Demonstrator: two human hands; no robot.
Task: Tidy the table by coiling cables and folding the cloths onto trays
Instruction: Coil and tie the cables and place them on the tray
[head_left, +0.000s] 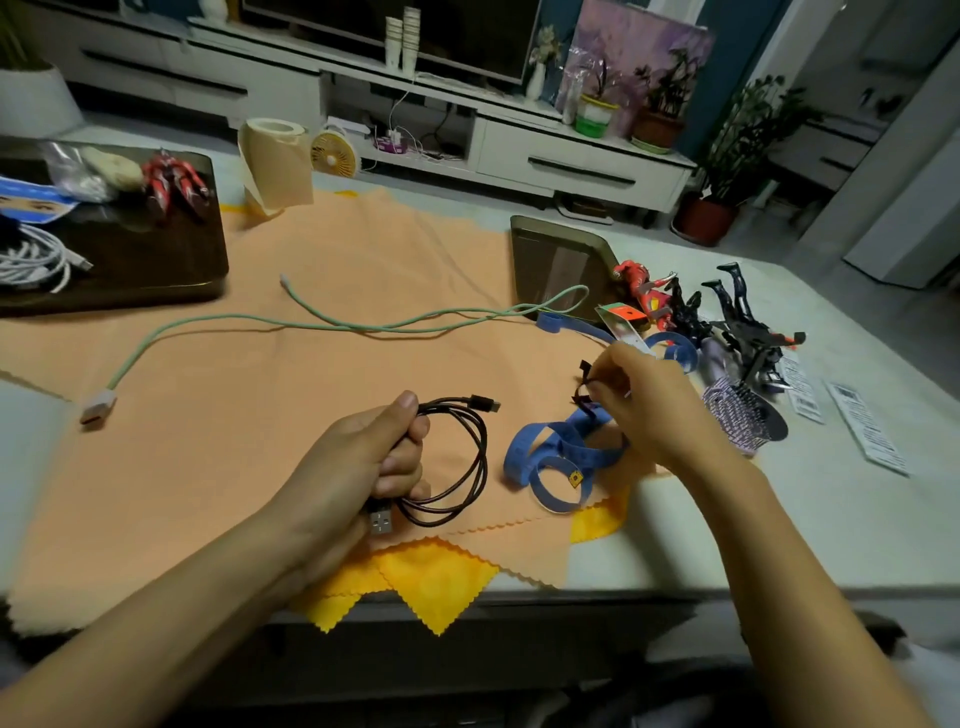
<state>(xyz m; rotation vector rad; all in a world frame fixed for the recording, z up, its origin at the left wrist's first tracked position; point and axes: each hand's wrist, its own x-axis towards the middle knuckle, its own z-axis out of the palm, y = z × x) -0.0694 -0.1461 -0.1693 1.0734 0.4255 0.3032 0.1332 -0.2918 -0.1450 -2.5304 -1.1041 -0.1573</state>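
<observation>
My left hand (363, 457) grips a coiled black USB cable (467, 457), its USB plug sticking out below the fist. My right hand (644, 400) pinches a small black tie strap (583, 387) just above a curled blue measuring tape (556, 457). A pale green cable (311, 323) lies uncoiled across the orange cloth (291, 395), ending in a white plug at the left. A yellow cloth (436, 577) peeks out under the orange one at the near edge. A dark tray (171, 270) at the far left holds a coiled white cable (31, 260). A second dark tray (561, 265) lies beyond my right hand.
Toy figures (691, 306) and a hairbrush (743, 415) crowd the right side, with paper tags (867, 431) further right. A paper roll (275, 161) stands at the back. A red toy figure (174, 182) and a bag sit on the left tray.
</observation>
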